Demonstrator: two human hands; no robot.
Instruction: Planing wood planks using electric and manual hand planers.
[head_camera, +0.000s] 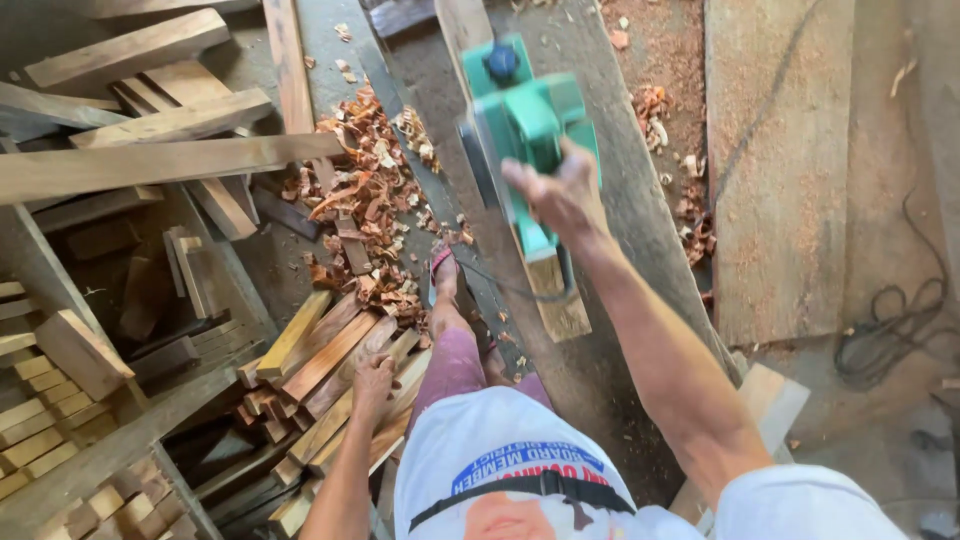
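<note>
Observed from the head camera, looking down over the person's own torso and legs.

Right hand (556, 195): extended forward, fingers clenched around the rear handle of a green electric hand planer (522, 120). The planer has a teal-green plastic body, a dark blue round knob near its front end and a dark side housing on the left. It is motion-blurred, so finer detail cannot be read. It sits on top of a narrow wooden strip (548, 290), which runs away from the viewer; the strip's near end shows pale, squarely cut end grain. The strip lies lengthwise on a long, dark, dust-covered plank (640, 215) serving as the work surface. A thin dark power cord (520, 290) loops below the planer, across the near end of the strip.

Left hand (373, 382): lowered at the person's left side, resting on a stack of cut wooden slats (325, 370). The fingers are curled over the top slats; whether they grip one cannot be determined.

Surroundings: curled reddish wood shavings (370, 190) are heaped left of the plank, with a smaller scatter to its right. Loose timber offcuts (150, 130) lie crosswise at upper left. A coiled black cable (890, 325) lies on the floor at right.
</note>
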